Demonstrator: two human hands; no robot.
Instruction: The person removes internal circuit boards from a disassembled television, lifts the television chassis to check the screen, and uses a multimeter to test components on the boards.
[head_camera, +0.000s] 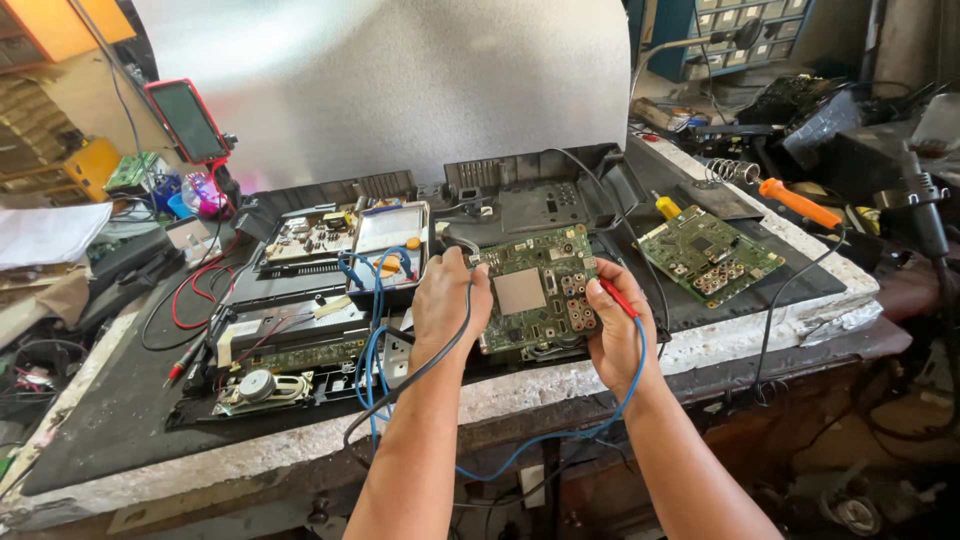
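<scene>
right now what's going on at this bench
A person holds a green circuit board with a silver square chip over the dark opened back of a flat screen on the workbench. The left hand grips the board's left edge, with a black cable running over the wrist. The right hand holds a red probe on a blue lead against the board's right edge. A second green circuit board lies apart to the right, near an orange-handled soldering iron.

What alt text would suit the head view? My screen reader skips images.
Two bare hands work on a green circuit board on a cluttered repair bench: the left hand steadies its edge, the right hand holds a red probe to it. A second green board lies to the right.
</scene>
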